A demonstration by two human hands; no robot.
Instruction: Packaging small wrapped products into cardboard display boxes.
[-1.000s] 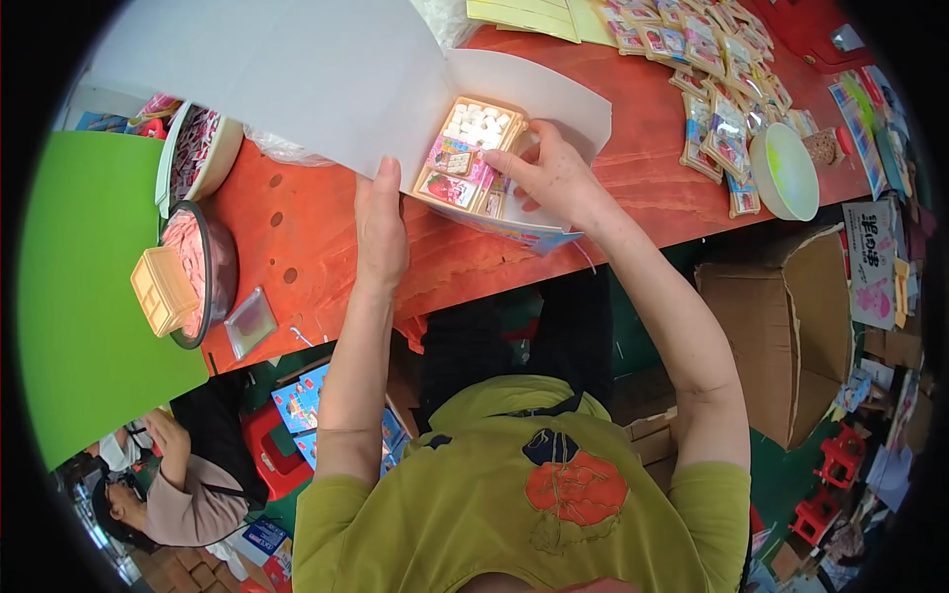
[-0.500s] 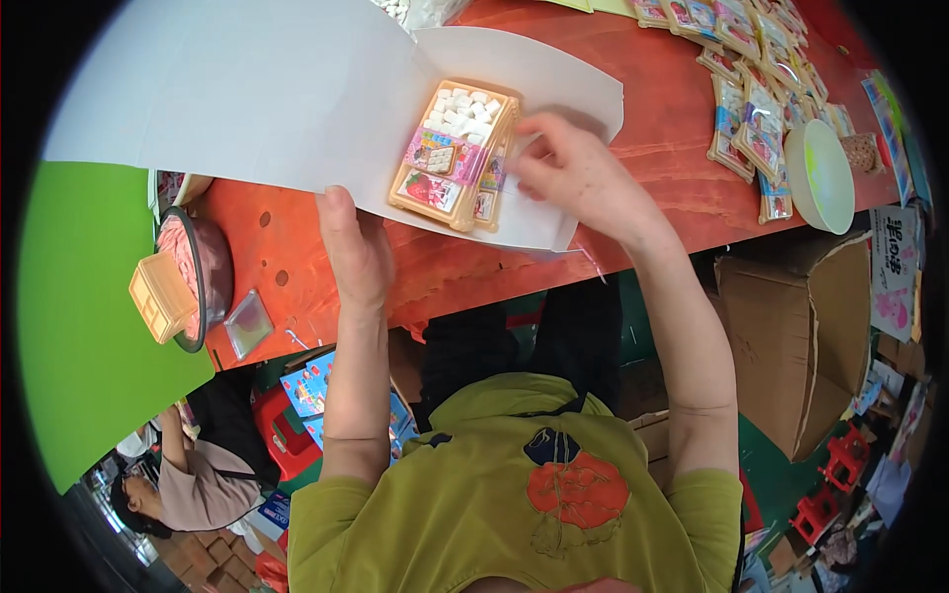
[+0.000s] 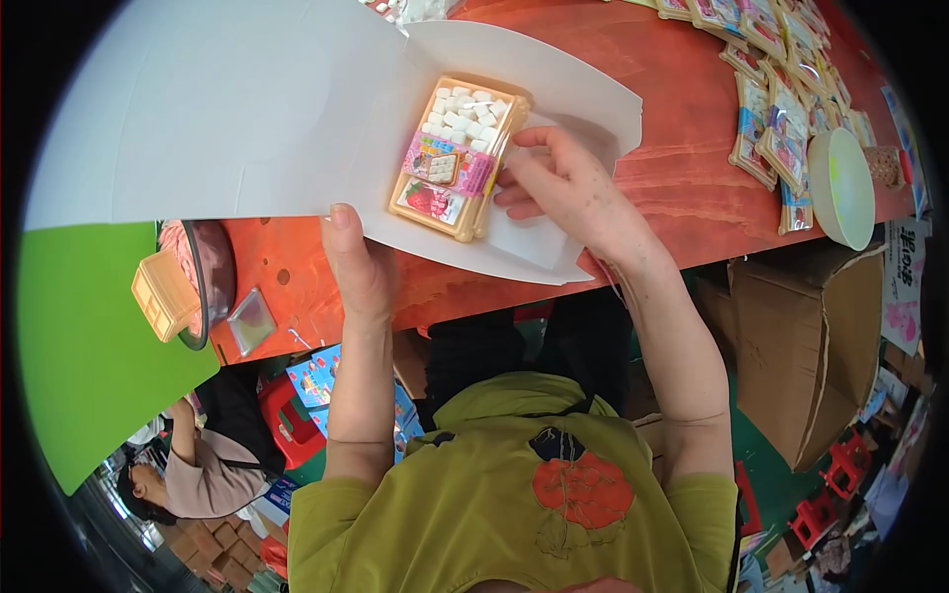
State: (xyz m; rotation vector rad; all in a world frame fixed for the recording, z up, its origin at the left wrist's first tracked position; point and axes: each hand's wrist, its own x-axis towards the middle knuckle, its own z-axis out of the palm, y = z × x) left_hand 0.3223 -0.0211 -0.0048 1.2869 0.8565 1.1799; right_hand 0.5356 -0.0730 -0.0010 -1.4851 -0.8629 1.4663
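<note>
A white cardboard box [image 3: 583, 148] lies unfolded on the table, its large flap [image 3: 247, 119] spread to the left. My left hand [image 3: 356, 267] grips the box's near edge, thumb up against the card and fingers hidden underneath. Inside sits a stack of tan plastic trays, the top candy pack [image 3: 455, 148] showing small white pieces under a clear cover, a pink printed band and a strawberry picture. My right hand [image 3: 563, 188] is at the stack's right side, fingers apart and slightly bent, the fingertips close against the trays' edge.
Many similar packs [image 3: 786, 128] lie heaped at the far right beside a pale green bowl [image 3: 840, 188]. A bowl of pink packets [image 3: 213, 267] with a tan tray [image 3: 165, 295] stands left. An open brown carton [image 3: 811, 346] is below the red table [image 3: 445, 287]. Another person [image 3: 198, 465] sits lower left.
My right hand has come down and in against the stack's side. A lower pack that stuck out on the right now lies nearly flush beneath the top one. My left hand keeps its hold.
</note>
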